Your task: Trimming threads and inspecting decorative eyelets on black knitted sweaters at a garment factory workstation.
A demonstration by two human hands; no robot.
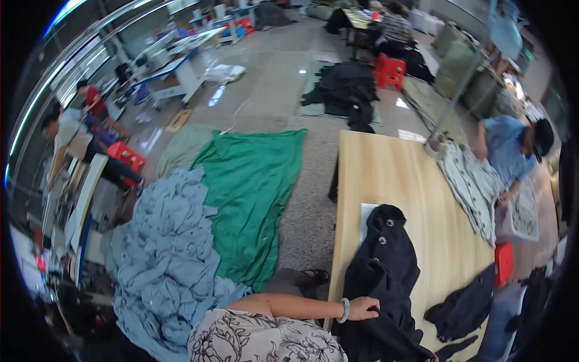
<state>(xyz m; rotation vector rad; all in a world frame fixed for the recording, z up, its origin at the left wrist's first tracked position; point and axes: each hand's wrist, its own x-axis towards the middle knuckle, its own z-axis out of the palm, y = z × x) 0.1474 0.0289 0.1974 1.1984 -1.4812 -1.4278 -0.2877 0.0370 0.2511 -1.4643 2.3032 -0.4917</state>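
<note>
A black knit garment [381, 271] with shiny round metal buttons or eyelets lies lengthwise on the pale wooden table [416, 175]. My left hand [365, 309], with a pale bangle at its wrist, reaches in from the left, its fingers curled on the garment's near left edge. Of my right hand [435, 358] only a sliver shows at the lower rim, by the garment's near end; its fingers are hidden. Part of a white sheet [367, 218] sticks out from under the garment's far end. Another black garment piece [463, 309] rests farther right on the table.
Left of the table, a heap of blue-grey garments [166, 247] spreads beside a green cloth [256, 193] on the floor. Across the table, a person in blue [512, 142] handles a grey buttoned cardigan [467, 181]. A metal pole [464, 78] rises at the table's far corner.
</note>
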